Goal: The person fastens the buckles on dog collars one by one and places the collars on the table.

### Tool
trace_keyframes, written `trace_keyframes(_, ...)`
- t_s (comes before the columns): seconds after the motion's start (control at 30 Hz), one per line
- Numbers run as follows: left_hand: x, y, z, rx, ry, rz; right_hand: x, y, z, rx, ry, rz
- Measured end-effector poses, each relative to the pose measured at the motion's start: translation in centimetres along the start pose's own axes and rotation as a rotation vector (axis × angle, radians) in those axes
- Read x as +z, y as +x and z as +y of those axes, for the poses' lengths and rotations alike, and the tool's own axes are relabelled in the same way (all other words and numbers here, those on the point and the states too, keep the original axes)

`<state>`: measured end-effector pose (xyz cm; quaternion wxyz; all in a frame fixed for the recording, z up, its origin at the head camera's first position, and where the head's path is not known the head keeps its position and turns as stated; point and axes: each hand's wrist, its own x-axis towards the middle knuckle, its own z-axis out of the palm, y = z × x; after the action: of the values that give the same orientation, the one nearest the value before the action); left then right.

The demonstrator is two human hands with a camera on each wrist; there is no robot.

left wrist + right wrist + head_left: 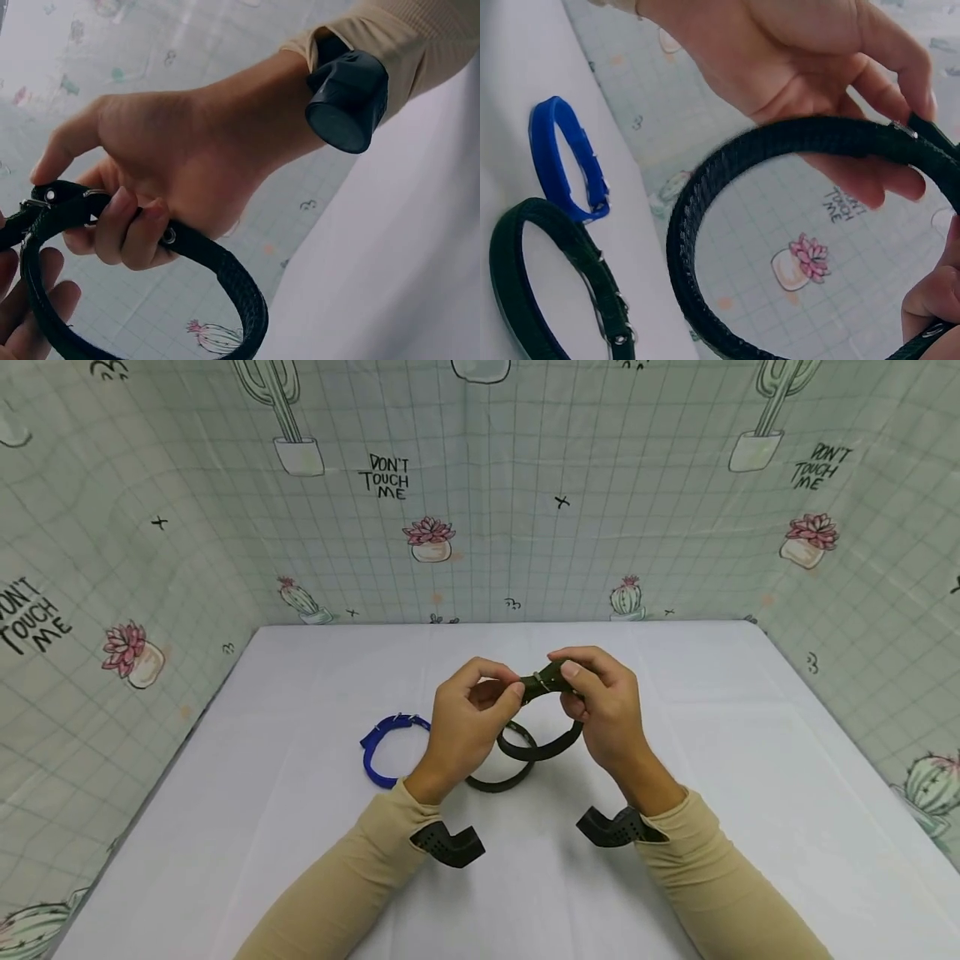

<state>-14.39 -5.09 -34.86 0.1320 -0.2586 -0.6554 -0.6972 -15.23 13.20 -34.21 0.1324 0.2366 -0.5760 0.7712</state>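
Observation:
Both hands hold a dark woven collar up above the white table. My left hand pinches the strap just left of the metal buckle. My right hand grips the buckle end, thumb on top. The loop hangs below between the hands. In the left wrist view the right hand curls its fingers round the collar. In the right wrist view the left hand grips the collar at its top.
A second dark collar lies on the table under the hands, also seen as the dark collar in the right wrist view. A blue collar lies to its left, the blue collar beside it. Cactus-print cloth walls enclose three sides.

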Motion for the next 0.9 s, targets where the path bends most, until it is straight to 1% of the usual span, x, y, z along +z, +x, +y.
trace_keyframes(0.13, -0.3, -0.1, -0.2, -0.020, -0.027, 0.009, -0.5, -0.1, 0.0, -0.016, 0.001, 0.038)
trace_keyframes(0.27, -0.6, 0.0, -0.1, 0.000, -0.020, -0.002, -1.0, 0.1, -0.2, -0.058, 0.000, 0.063)
trace_keyframes(0.37, -0.8, 0.4, 0.2, 0.001, 0.012, -0.027, -1.2, 0.2, -0.4, -0.087, -0.008, 0.029)
trace_keyframes(0.43, -0.9, 0.6, 0.4, -0.014, 0.057, -0.065, -1.2, 0.2, -0.4, -0.106, -0.014, -0.002)
trace_keyframes(0.57, -1.3, 0.7, 1.0, -0.104, 0.160, -0.160, -1.0, 0.1, -0.3, -0.136, -0.045, -0.044)
trace_keyframes(0.63, -1.3, 0.7, 1.2, -0.145, 0.185, -0.188, -0.9, 0.1, -0.2, -0.140, -0.064, -0.058)
trace_keyframes(0.73, -1.4, 0.8, 1.3, -0.178, 0.199, -0.200, -0.8, 0.2, 0.0, -0.147, -0.099, -0.088)
trace_keyframes(0.83, -1.6, 0.9, 1.6, -0.187, 0.178, -0.201, -0.7, 0.1, 0.1, -0.153, -0.151, -0.127)
trace_keyframes(0.9, -1.7, 0.9, 1.8, -0.192, 0.166, -0.196, -0.7, 0.1, 0.2, -0.151, -0.211, -0.168)
